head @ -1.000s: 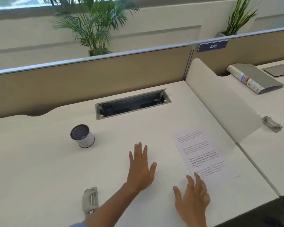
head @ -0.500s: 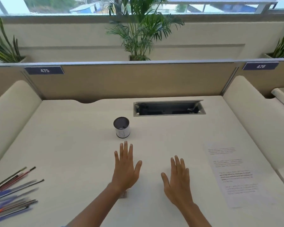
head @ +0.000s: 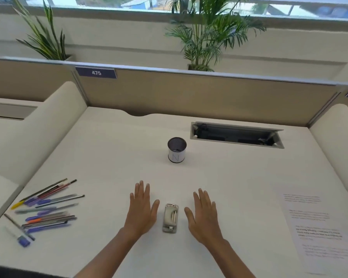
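My left hand (head: pixel 141 209) and my right hand (head: pixel 204 214) lie flat on the white desk (head: pixel 113 149), fingers straight, palms down, holding nothing. Between them sits a small metal clamp-like fitting (head: pixel 170 218) on the desk surface. A mesh pen cup (head: pixel 176 150) with a white label stands upright and apart, beyond the hands. A heap of several pens and pencils (head: pixel 46 207) lies at the left of the desk. A printed sheet of paper (head: pixel 317 227) lies at the right.
An open cable tray (head: pixel 236 135) is set into the desk at the back right. Beige partitions (head: pixel 189 93) with a label reading 475 enclose the desk, with cream side dividers (head: pixel 40 129) left and right. Potted palms (head: pixel 205 33) stand behind.
The view has swung left, bringing the pile of pens fully into sight. Both hands stay flat but have moved apart, uncovering the metal fitting between them.
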Tool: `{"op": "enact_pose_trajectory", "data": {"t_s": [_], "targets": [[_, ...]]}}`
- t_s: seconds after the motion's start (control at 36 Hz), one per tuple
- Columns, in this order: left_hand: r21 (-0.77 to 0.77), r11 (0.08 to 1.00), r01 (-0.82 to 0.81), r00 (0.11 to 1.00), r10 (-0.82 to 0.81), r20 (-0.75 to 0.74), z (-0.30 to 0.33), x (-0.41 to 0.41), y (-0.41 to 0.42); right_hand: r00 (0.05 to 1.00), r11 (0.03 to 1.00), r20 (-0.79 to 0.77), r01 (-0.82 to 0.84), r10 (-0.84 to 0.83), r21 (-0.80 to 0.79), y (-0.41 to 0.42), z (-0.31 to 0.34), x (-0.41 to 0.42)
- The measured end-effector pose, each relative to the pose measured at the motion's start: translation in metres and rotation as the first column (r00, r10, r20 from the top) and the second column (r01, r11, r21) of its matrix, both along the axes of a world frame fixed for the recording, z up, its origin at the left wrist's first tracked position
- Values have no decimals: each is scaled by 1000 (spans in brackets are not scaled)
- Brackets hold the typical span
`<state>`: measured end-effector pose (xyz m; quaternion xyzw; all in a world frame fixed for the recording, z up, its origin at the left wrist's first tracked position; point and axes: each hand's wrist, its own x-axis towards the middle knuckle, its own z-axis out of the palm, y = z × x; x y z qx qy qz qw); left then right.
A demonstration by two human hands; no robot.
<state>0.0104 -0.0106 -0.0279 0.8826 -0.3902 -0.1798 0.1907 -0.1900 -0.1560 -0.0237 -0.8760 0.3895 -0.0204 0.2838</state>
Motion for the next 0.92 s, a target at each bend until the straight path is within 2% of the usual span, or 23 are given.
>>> {"op": "enact_pose_trajectory", "data": {"t_s": [0.33, 0.42, 0.53, 0.61, 0.69, 0.81, 0.92], "targets": [[98, 995, 25, 1000, -23, -20, -34, 0, 38, 992, 999, -121, -21, 24, 28, 16, -16, 3], [65, 998, 16, 999, -13, -44, -31, 1, 38, 993, 999, -117, -7, 12, 39, 17, -14, 5], [-89, 995, -53, 992, 43, -116, -18, -3, 34, 996, 996, -36, 79, -77, 47, 21, -7, 9], [-199, 977, -82, 992, 61, -108, -8, -12, 29, 982, 974, 67, 164, -176, 156, 24, -4, 15], [-244, 965, -94, 987, 58, -152, -1, -20, 23, 955, 927, 125, 222, -269, 304, 26, 1, 23], [-205, 974, -100, 960, 41, -277, 6, -29, 16, 932, 862, 109, 269, -345, 431, 31, 8, 26], [-175, 978, -113, 926, 40, -376, 9, -35, 13, 918, 828, 106, 288, -382, 482, 35, 10, 27]]}}
